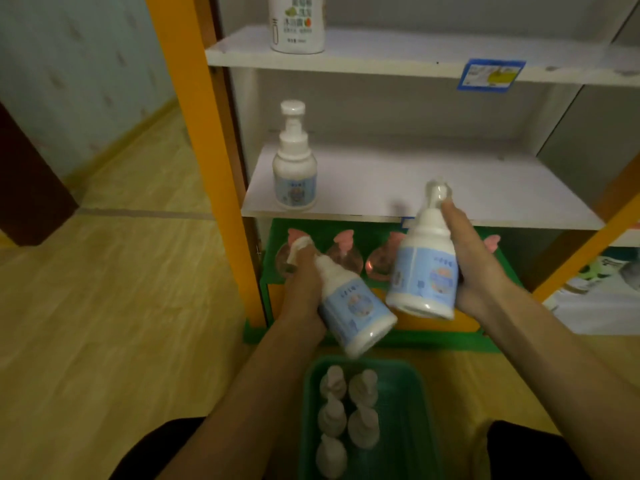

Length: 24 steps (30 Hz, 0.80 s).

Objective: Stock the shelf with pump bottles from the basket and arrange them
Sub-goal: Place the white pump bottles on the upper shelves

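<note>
My left hand [300, 285] grips a white pump bottle with a blue label [353, 313], tilted with its pump up and to the left. My right hand [472, 258] holds a second such bottle [424, 271] nearly upright, its pump level with the front edge of the white middle shelf [450, 188]. Both bottles hang in the air above the green basket [414, 410] on the floor, where several more pump bottles [332, 415] stand. One bottle of the same kind [294, 168] stands upright at the left of the middle shelf.
A larger white bottle [297, 26] stands on the upper shelf, which carries a blue price tag [490, 74] on its edge. Pink pump bottles [343, 254] fill a green tray on the lowest level. An orange upright [211, 150] frames the shelf's left side. Wooden floor lies to the left.
</note>
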Each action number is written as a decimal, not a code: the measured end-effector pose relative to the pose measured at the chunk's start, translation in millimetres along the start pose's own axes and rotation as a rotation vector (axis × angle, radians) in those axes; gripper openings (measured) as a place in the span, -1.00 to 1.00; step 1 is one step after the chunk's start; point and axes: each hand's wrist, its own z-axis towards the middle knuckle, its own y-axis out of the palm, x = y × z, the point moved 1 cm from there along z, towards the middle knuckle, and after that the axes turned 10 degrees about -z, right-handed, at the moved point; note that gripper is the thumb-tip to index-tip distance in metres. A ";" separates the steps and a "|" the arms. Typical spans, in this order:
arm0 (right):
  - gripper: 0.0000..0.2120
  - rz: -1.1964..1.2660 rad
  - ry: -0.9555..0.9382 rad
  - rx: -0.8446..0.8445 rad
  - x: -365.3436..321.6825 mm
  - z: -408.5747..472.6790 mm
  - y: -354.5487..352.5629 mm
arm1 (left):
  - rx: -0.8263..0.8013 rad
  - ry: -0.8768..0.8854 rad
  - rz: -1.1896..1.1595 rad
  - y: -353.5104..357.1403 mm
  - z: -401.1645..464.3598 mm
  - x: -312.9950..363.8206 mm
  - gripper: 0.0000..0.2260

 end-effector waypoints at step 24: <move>-0.83 -0.385 -0.404 0.078 -62.7 116.5 92.9 | 0.180 0.044 -0.122 -19.8 23.6 26.7 -0.51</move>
